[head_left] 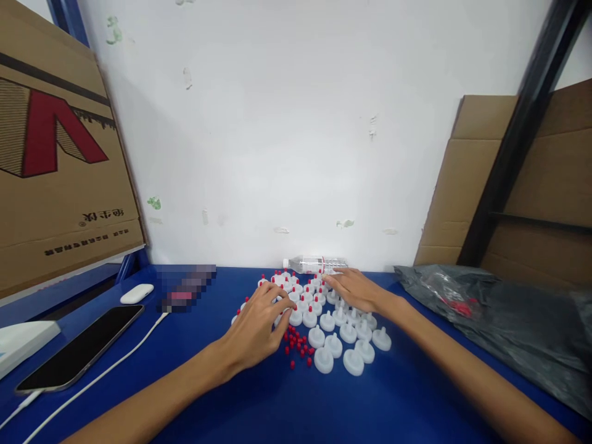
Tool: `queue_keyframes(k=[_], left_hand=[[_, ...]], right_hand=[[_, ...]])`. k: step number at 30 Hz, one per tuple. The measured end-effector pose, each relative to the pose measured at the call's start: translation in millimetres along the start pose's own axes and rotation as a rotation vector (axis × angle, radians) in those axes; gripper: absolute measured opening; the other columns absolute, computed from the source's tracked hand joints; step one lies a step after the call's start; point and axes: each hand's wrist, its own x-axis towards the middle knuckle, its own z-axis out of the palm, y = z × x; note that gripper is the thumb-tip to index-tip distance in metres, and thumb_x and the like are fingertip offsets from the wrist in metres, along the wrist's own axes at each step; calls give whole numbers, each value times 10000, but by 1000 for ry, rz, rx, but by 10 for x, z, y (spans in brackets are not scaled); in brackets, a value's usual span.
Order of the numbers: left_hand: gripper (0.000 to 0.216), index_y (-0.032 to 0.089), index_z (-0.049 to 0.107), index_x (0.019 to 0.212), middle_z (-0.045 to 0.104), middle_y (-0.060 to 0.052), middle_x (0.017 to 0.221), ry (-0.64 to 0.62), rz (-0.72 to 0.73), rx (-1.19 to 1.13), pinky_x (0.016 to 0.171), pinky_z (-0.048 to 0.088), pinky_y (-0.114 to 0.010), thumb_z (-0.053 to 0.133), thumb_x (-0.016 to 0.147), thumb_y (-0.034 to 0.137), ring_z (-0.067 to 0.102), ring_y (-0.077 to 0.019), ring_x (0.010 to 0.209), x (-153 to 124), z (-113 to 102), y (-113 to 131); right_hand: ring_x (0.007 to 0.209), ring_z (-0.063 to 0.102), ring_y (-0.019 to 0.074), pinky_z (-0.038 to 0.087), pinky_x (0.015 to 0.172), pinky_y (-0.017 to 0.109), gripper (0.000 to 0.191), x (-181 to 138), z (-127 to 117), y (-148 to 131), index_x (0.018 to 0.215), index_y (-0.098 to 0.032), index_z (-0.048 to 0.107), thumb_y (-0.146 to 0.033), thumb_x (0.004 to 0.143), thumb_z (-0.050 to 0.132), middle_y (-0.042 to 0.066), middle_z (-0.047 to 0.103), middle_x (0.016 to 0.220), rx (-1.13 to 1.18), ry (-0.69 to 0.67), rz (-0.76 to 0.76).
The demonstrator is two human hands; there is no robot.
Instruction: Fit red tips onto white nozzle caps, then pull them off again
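Note:
Several white plastic caps point(353, 361) stand in rows on the blue table point(287, 407), some topped with small red tips. A loose heap of tiny red tips point(298, 345) lies in front of them. My left hand point(259, 324) rests over the left side of the caps, fingers curled down with the tips pinched near a cap; what they hold is hidden. My right hand point(354, 288) lies over the far right caps, fingers stretched toward the back row and touching them.
A clear water bottle point(314, 264) lies against the white wall behind the caps. A phone point(81, 354) on a white cable, a white mouse-like object point(137, 293) and a cardboard box point(55, 166) sit at left. A grey plastic bag point(499, 320) lies at right.

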Motion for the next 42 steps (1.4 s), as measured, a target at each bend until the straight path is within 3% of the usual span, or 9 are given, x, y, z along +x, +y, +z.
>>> queue_keyframes(k=[4, 9, 13, 18, 23, 28, 34, 38, 42], left_hand=[[183, 181, 651, 1004, 622, -73, 1012, 48, 6, 3, 895, 459, -406, 477, 964, 143, 502, -235, 1007, 9, -20, -20], [202, 169, 636, 1057, 639, -78, 1020, 98, -35, 15, 889, 463, -406, 456, 967, 151, 517, -236, 992, 24, -34, -20], [237, 180, 584, 1189, 636, -84, 1084, 101, -79, 46, 892, 461, -412, 493, 979, 242, 525, -247, 1008, 24, -38, -3], [155, 181, 571, 1073, 622, -75, 1021, 37, -38, 25, 832, 447, -375, 485, 993, 283, 527, -233, 943, 25, -47, 30], [255, 182, 518, 877, 565, -54, 877, -26, 40, -30, 753, 389, -347, 328, 1039, 232, 469, -205, 815, 25, -28, 71], [342, 190, 417, 757, 505, -7, 771, 16, -106, -250, 709, 342, -318, 298, 1061, 296, 432, -169, 732, 24, 12, 127], [423, 201, 307, 677, 365, 28, 656, 91, -305, -477, 597, 294, -296, 267, 1061, 374, 341, -139, 618, 35, -136, 115], [344, 189, 406, 710, 472, 0, 709, 42, -66, -243, 700, 346, -324, 329, 1034, 276, 406, -161, 704, 50, -177, 89], [159, 182, 590, 919, 606, -63, 939, -112, 59, -111, 818, 411, -360, 454, 987, 228, 503, -202, 890, 27, -110, 118]], right_hand=[[1219, 576, 284, 389, 1062, 482, 544, 58, -19, -43, 1124, -202, 697, -452, 1069, 217, 96, 700, 1195, -11, 67, -51], [1035, 644, 244, 486, 929, 417, 287, -74, -178, -176, 1161, -217, 632, -411, 1019, 476, 88, 673, 1179, -106, 405, -127], [941, 669, 195, 542, 780, 318, 129, -162, -209, -458, 1054, -202, 615, -207, 1001, 498, 85, 671, 1116, -158, 436, -354], [953, 674, 178, 561, 810, 296, 134, -204, -99, -858, 981, -166, 583, -75, 970, 485, 97, 689, 1073, -186, 490, -629], [1012, 674, 179, 573, 858, 313, 177, -213, -101, -959, 953, -155, 597, -28, 957, 474, 112, 706, 1066, -226, 554, -687], [1066, 670, 176, 579, 861, 300, 206, -174, -195, -951, 866, -179, 598, -70, 984, 469, 81, 723, 1060, -307, 611, -779], [1148, 639, 216, 569, 875, 358, 255, -191, -309, -449, 1001, -195, 609, -22, 969, 425, 89, 718, 1063, -289, 579, -564], [1032, 670, 240, 551, 859, 403, 189, -202, -331, -176, 1169, -235, 585, -224, 985, 543, 76, 720, 1083, -22, 632, -162], [993, 673, 236, 498, 897, 390, 183, -171, -279, -247, 1100, -262, 679, -347, 944, 638, 35, 748, 983, 89, 455, -155]])
